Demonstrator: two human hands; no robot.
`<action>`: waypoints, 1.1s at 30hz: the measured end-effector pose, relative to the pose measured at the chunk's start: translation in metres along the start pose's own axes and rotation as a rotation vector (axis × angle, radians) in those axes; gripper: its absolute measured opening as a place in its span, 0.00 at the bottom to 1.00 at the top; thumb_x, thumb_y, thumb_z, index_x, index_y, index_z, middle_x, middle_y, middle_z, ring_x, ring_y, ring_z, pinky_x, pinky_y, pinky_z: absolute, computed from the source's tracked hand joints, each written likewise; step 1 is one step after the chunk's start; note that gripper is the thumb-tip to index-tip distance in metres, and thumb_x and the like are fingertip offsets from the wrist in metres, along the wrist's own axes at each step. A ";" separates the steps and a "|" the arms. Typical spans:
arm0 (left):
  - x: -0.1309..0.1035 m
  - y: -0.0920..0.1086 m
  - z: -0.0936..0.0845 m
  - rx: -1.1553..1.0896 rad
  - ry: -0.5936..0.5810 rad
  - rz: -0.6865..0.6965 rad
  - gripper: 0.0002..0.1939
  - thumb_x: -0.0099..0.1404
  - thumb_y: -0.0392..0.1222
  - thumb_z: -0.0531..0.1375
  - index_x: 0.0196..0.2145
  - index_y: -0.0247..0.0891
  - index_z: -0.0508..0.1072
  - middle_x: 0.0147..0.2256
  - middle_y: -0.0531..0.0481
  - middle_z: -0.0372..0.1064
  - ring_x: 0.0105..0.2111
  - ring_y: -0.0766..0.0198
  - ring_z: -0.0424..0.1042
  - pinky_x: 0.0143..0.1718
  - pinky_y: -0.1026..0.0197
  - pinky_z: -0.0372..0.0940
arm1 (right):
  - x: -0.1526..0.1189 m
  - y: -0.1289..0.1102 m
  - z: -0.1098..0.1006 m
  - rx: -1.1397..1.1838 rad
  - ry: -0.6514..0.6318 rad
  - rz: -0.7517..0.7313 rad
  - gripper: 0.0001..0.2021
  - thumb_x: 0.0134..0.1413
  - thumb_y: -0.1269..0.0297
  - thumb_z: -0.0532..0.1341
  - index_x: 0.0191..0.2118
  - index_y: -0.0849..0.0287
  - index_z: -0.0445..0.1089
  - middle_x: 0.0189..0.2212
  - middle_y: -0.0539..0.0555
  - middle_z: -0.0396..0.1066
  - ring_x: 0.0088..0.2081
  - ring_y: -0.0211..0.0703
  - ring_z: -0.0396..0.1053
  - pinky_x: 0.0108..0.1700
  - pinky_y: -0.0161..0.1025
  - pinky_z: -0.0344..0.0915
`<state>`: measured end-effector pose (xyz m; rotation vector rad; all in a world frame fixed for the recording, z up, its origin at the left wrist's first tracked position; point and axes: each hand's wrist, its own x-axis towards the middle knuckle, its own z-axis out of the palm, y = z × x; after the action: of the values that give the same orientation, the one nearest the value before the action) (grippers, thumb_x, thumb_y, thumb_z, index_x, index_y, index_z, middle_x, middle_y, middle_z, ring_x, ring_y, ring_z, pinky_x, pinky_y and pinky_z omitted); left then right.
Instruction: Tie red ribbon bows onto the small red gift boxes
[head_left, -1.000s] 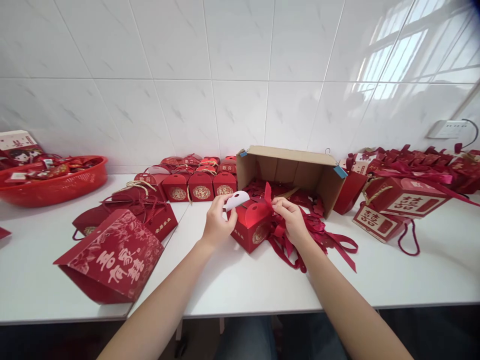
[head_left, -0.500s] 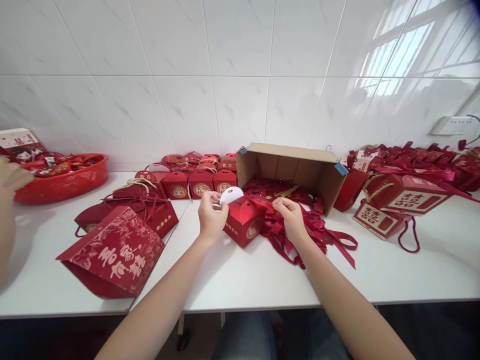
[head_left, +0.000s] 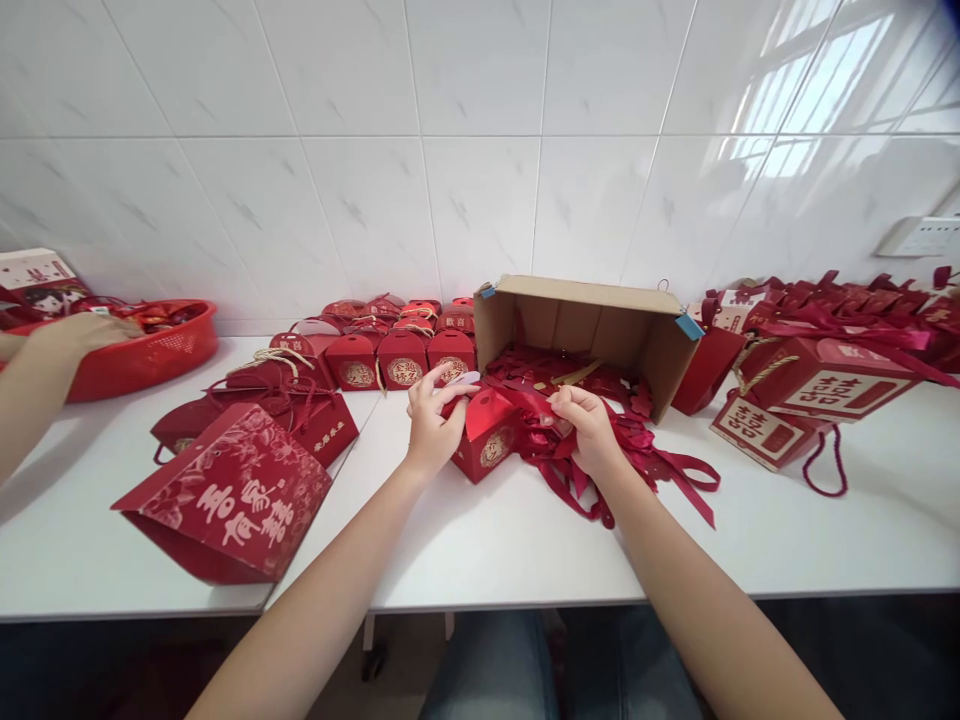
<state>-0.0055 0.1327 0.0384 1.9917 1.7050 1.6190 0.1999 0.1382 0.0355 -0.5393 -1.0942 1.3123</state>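
A small red gift box point(head_left: 486, 440) with a gold emblem stands on the white table in front of me. My left hand point(head_left: 436, 420) grips its raised top flap from the left, fingers bent over it. To the right of the box, my right hand point(head_left: 581, 418) pinches a dark red ribbon point(head_left: 529, 400) whose other end reaches the box top. Beneath and beside my right hand lies a tangled pile of red ribbons point(head_left: 630, 450). An open cardboard carton point(head_left: 600, 293) lies on its side behind, with red pieces inside.
Rows of red boxes point(head_left: 403, 362) stand near the tiled wall. A large red box point(head_left: 247, 500) lies front left. Another person's hand point(head_left: 90, 335) is over a red basket point(head_left: 172, 350). More boxes point(head_left: 832, 380) are piled at right.
My left fingers have closed over the flap, which has tipped down and turned away. The other person's hand at the left has moved right, over the basket. The view has shifted slightly.
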 end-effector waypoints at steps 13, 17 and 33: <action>-0.001 0.002 0.002 -0.055 -0.045 -0.026 0.08 0.61 0.41 0.59 0.34 0.46 0.79 0.49 0.49 0.68 0.53 0.53 0.63 0.59 0.45 0.54 | -0.002 -0.001 -0.001 0.049 -0.131 0.011 0.12 0.41 0.68 0.63 0.15 0.58 0.60 0.15 0.46 0.61 0.19 0.32 0.55 0.22 0.32 0.47; -0.002 0.002 0.001 -0.068 -0.058 -0.030 0.08 0.61 0.40 0.59 0.34 0.46 0.79 0.48 0.48 0.68 0.53 0.54 0.63 0.58 0.46 0.54 | -0.001 0.000 -0.001 0.048 -0.111 0.022 0.12 0.41 0.69 0.64 0.16 0.59 0.61 0.16 0.47 0.62 0.20 0.32 0.54 0.22 0.32 0.46; -0.002 0.000 0.003 -0.118 -0.072 -0.044 0.07 0.59 0.40 0.60 0.34 0.45 0.79 0.46 0.47 0.67 0.54 0.53 0.62 0.58 0.46 0.55 | 0.001 0.003 -0.004 0.149 -0.059 0.002 0.12 0.42 0.67 0.67 0.18 0.58 0.62 0.18 0.45 0.62 0.23 0.32 0.58 0.26 0.31 0.55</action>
<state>-0.0029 0.1332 0.0358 1.9202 1.5781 1.5746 0.2015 0.1410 0.0321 -0.3931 -1.0347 1.4069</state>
